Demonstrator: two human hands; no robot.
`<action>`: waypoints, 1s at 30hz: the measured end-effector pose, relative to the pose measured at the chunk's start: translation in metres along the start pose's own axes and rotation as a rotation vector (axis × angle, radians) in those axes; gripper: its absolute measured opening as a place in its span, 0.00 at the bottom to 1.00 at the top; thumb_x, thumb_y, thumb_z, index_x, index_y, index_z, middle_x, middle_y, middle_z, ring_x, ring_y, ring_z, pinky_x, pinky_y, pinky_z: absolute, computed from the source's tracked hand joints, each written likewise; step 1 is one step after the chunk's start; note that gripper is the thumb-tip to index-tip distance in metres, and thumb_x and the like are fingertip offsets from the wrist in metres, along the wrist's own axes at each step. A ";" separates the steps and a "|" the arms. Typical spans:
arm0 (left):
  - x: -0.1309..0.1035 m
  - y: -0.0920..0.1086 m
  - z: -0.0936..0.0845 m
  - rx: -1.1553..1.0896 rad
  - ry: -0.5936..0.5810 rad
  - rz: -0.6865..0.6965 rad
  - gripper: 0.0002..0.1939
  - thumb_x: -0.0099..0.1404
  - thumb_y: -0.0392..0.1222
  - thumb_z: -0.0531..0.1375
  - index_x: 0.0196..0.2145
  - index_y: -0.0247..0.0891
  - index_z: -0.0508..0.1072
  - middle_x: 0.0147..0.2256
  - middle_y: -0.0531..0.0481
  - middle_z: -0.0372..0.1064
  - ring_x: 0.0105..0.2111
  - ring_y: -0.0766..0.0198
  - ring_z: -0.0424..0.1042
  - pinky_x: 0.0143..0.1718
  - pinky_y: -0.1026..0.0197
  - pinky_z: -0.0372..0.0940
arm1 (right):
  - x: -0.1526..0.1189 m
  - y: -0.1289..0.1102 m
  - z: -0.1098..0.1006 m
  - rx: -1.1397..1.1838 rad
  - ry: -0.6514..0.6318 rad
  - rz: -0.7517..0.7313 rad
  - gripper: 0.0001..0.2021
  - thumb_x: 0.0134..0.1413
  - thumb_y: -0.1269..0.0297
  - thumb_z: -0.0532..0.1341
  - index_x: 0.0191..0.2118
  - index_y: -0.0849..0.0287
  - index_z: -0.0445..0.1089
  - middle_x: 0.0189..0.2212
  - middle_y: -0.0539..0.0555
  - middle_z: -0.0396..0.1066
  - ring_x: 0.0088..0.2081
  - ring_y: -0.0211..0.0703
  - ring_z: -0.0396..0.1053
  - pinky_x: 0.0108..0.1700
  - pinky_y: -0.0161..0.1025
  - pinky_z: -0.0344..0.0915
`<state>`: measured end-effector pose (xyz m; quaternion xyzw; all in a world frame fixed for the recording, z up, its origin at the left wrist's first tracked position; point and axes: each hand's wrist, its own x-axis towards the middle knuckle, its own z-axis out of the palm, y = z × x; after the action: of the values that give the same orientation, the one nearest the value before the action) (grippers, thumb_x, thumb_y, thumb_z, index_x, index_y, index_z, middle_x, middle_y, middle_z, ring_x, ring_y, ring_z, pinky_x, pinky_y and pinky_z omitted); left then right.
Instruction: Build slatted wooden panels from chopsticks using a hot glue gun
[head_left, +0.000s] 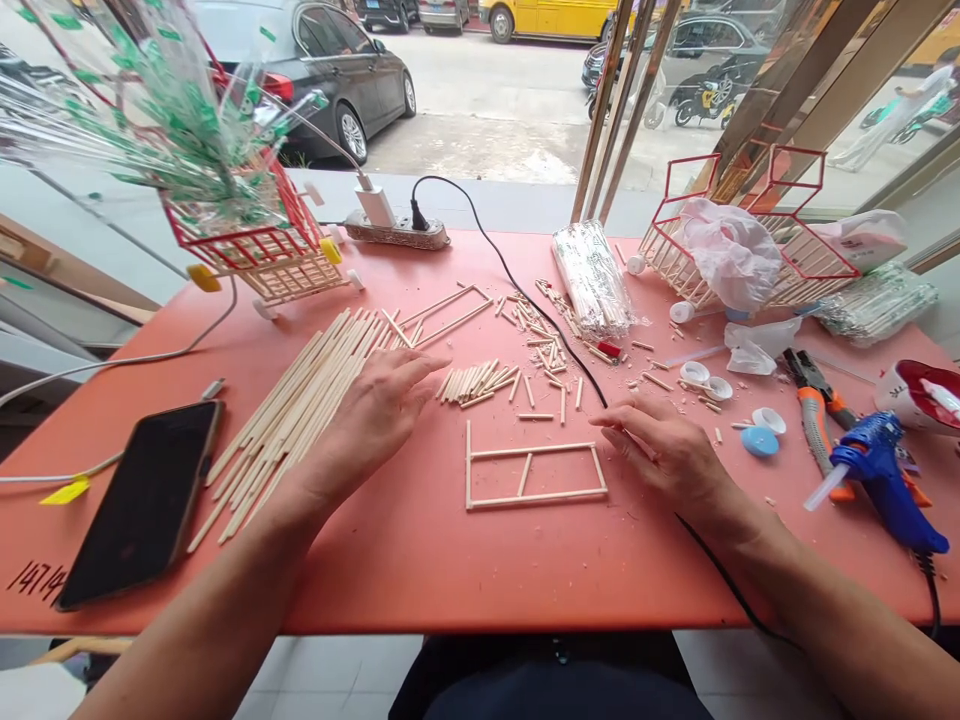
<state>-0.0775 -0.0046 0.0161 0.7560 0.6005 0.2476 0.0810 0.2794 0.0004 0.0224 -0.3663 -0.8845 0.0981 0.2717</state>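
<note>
My left hand is open, its fingers stretched toward a row of short cut wooden sticks. Its palm side faces the table beside a bundle of long wooden sticks, and nothing shows in its grasp. On the table in front of me lies a small rectangular stick frame with a crossbar. Just right of that frame my right hand rests, fingers loosely bent and apart, holding nothing visible. A black cord runs down to this hand and passes under it. Partly behind my left hand lies another stick frame.
A blue glue gun and orange-handled pliers lie right. White and blue caps are nearby. Stick-built carts stand back left and right. A phone lies left; a power strip sits behind.
</note>
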 end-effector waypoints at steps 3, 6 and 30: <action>-0.002 -0.002 -0.002 -0.011 -0.044 0.030 0.21 0.75 0.48 0.54 0.58 0.41 0.78 0.55 0.41 0.78 0.56 0.48 0.74 0.61 0.45 0.67 | 0.001 0.000 -0.002 0.008 0.013 -0.006 0.09 0.73 0.68 0.58 0.47 0.55 0.77 0.38 0.55 0.78 0.39 0.45 0.78 0.40 0.41 0.71; -0.003 -0.007 -0.002 -0.039 -0.095 0.023 0.25 0.74 0.50 0.56 0.62 0.41 0.75 0.55 0.40 0.76 0.56 0.48 0.73 0.60 0.46 0.68 | 0.000 0.000 -0.002 0.015 0.012 -0.010 0.08 0.73 0.69 0.59 0.47 0.55 0.76 0.38 0.55 0.79 0.39 0.46 0.78 0.41 0.41 0.71; 0.017 -0.013 -0.003 -0.081 -0.247 -0.051 0.18 0.66 0.50 0.60 0.48 0.40 0.81 0.41 0.45 0.71 0.43 0.51 0.74 0.52 0.51 0.69 | -0.005 0.002 0.007 0.038 -0.068 0.061 0.08 0.73 0.68 0.60 0.47 0.58 0.77 0.42 0.57 0.79 0.43 0.48 0.77 0.46 0.42 0.70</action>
<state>-0.0876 0.0141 0.0173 0.7614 0.5945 0.1744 0.1910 0.2799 -0.0016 0.0139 -0.3846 -0.8796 0.1355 0.2450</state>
